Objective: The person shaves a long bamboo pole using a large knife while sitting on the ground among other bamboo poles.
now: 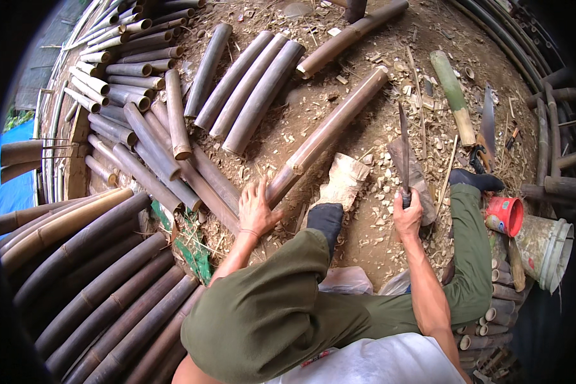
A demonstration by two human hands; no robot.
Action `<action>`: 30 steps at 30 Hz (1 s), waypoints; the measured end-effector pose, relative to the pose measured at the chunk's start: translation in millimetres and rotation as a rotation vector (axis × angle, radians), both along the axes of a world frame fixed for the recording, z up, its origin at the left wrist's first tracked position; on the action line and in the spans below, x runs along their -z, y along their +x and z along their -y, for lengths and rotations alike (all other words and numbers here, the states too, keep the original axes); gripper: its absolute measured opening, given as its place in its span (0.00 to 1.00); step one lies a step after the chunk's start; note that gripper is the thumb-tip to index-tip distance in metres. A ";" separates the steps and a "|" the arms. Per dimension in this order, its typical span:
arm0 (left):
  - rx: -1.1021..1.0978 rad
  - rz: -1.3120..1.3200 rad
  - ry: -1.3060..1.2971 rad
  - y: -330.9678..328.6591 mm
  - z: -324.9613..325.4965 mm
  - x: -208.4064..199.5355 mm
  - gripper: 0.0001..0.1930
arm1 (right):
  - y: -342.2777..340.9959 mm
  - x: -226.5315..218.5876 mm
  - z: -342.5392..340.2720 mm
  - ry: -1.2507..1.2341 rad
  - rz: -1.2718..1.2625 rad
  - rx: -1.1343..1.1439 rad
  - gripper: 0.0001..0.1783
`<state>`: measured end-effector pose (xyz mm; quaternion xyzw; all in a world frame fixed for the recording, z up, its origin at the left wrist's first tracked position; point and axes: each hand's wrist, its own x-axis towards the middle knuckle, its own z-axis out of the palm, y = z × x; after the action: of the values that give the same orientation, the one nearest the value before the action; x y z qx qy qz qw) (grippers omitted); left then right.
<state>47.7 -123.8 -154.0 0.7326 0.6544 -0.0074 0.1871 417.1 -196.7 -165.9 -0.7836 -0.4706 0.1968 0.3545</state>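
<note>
My right hand [409, 213] is closed round the dark handle of a long-bladed knife [404, 144], its narrow blade pointing up and away from me. Behind the blade lies a weathered wood block [418, 185]. My left hand [256, 208] has its fingers spread at the near end of a long brown bamboo pole [329, 131]; whether it bears on the pole or only lies beside it, I cannot tell. The pole slants away to the right across the dirt. A pale, chopped wood block [344, 181] lies right of the pole, by my dark-socked foot [326, 221].
Cut bamboo lengths [253, 89] lie at the far left, and a stack of dark poles [102, 301] fills the near left. On the right are a green bamboo piece [453, 96], a handsaw [488, 125], a red bucket [504, 215] and a whitish bucket [544, 249]. Wood chips litter the ground.
</note>
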 end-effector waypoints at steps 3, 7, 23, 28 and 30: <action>0.045 0.028 -0.570 -25.7 -28.8 4.3 0.50 | 4.9 -6.0 -13.1 -0.002 0.040 -0.018 0.19; 0.048 0.809 -0.814 -14.6 -16.3 -65.4 0.53 | -15.6 -44.5 -37.3 -0.122 0.014 -0.180 0.21; -0.527 1.281 -1.009 -2.1 18.6 -85.8 0.32 | -77.1 -64.6 -66.1 -0.158 0.094 -0.637 0.32; -0.524 1.323 -1.140 -6.4 18.0 -78.0 0.29 | -81.1 -47.1 -65.4 -0.103 0.201 -0.606 0.32; -0.543 1.311 -1.157 -2.2 17.4 -76.5 0.30 | -78.8 -47.2 -76.6 -0.213 0.100 -0.438 0.31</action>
<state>45.5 -141.2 -77.5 0.2031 0.4612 0.1272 0.8543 338.3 -120.0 -118.7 -0.7046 -0.6228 0.2787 0.1950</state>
